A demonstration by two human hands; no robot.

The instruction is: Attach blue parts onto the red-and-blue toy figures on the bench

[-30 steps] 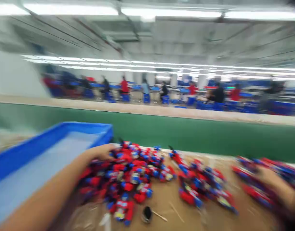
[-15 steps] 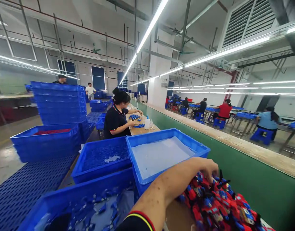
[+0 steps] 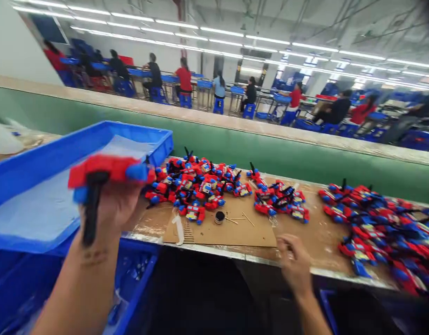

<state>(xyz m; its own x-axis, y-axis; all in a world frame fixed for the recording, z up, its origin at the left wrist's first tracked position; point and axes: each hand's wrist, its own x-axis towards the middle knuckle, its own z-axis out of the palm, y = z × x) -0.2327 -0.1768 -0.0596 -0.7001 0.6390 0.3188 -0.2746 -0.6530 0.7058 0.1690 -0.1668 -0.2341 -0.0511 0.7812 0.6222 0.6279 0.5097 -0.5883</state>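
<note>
My left hand (image 3: 121, 207) is raised in front of the large blue tray, its fingers wrapped round a blurred red and blue plastic toy (image 3: 107, 171) with a long black part hanging down. My right hand (image 3: 294, 260) is low at the table's front edge, by the corner of a cardboard sheet (image 3: 231, 236). Its fingers are curled in, and anything inside them is hidden. Between the hands, a heap of similar red and blue toys (image 3: 200, 184) lies at the back of the cardboard. A smaller group of toys (image 3: 279, 197) sits right of it.
A small pot of black stuff (image 3: 219, 217) and thin wooden sticks (image 3: 248, 219) lie on the cardboard. A bigger toy heap (image 3: 382, 228) covers the table's right. The blue tray (image 3: 161, 144) stands left, above a blue bin (image 3: 139, 288). Behind runs a green belt (image 3: 235, 146).
The view has swung from left to right towards the table. My left hand, earlier down on the toys, is now lifted with a toy in it. My right hand has come into view.
</note>
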